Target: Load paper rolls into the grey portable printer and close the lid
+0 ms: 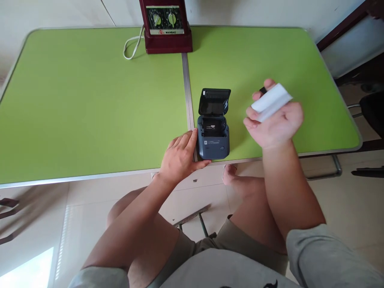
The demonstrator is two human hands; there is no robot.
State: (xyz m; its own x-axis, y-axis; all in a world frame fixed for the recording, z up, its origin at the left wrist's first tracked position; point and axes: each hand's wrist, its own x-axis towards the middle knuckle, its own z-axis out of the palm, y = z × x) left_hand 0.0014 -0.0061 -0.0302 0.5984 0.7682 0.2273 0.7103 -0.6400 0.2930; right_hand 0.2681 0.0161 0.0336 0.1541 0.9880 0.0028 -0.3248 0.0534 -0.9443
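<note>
A dark blue label printer (213, 147) stands near the table's front edge, its black lid (214, 105) raised and its inner compartment exposed. My left hand (180, 156) holds the printer's near left corner, fingers along the left side and thumb across the front. To the right, my right hand (277, 120) is raised above the table with the palm turned up. Its fingers curl around a white roll of label paper (271, 103), and a small black piece (263, 90) shows by the fingertips. The roll is apart from the printer.
The green folding table (90, 100) has a metal seam (186, 84) just left of the printer. At the back stands a dark red appliance (168, 42) with two knobs and a white cord (133, 46). A dark chair (373, 110) is beyond the right edge.
</note>
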